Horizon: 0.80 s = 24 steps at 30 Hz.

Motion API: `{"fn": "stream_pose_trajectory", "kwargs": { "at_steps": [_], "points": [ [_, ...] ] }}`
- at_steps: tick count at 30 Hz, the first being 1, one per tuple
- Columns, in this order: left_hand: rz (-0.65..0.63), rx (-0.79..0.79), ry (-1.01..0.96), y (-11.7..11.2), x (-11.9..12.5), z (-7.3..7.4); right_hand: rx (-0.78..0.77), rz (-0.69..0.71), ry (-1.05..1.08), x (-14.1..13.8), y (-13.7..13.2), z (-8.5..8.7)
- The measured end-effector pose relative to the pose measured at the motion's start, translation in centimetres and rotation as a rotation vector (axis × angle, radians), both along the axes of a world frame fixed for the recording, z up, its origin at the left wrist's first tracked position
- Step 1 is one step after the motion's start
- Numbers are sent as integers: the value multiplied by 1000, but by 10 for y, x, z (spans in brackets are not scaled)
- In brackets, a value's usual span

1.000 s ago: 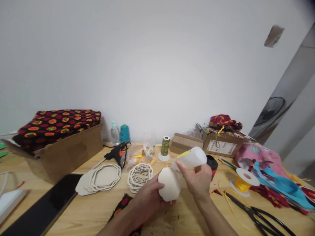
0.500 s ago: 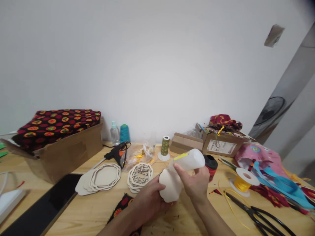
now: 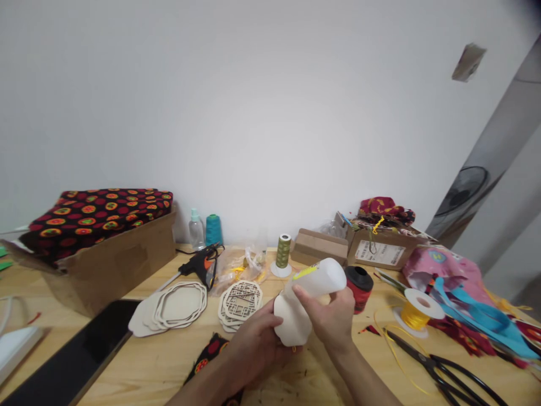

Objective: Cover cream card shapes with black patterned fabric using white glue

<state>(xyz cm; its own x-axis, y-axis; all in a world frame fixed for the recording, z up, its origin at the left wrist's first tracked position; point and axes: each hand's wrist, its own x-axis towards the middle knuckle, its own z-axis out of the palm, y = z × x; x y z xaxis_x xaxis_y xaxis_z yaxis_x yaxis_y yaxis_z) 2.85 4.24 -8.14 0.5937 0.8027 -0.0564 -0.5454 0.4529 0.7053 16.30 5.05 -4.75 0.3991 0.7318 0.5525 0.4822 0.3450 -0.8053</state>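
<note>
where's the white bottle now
In the head view, the white bottle is right of centre, tilted in the right hand, by the pale piece in the left hand.

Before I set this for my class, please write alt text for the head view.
A person's right hand holds a tilted white bottle over a pale wavy-edged board in the left hand. Scissors lie to the right on the table, stacked pale pieces to the left.
</note>
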Motion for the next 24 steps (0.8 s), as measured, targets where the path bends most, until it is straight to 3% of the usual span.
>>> {"fn": "stream_pose_trajectory", "kwargs": {
  "at_steps": [13, 24],
  "points": [
    [3, -2, -10, 1, 0, 1, 0, -4, 19, 3, 2, 0],
    [48, -19, -66, 0, -1, 6, 185, -22, 130, 16, 10, 1]
  ]
}}
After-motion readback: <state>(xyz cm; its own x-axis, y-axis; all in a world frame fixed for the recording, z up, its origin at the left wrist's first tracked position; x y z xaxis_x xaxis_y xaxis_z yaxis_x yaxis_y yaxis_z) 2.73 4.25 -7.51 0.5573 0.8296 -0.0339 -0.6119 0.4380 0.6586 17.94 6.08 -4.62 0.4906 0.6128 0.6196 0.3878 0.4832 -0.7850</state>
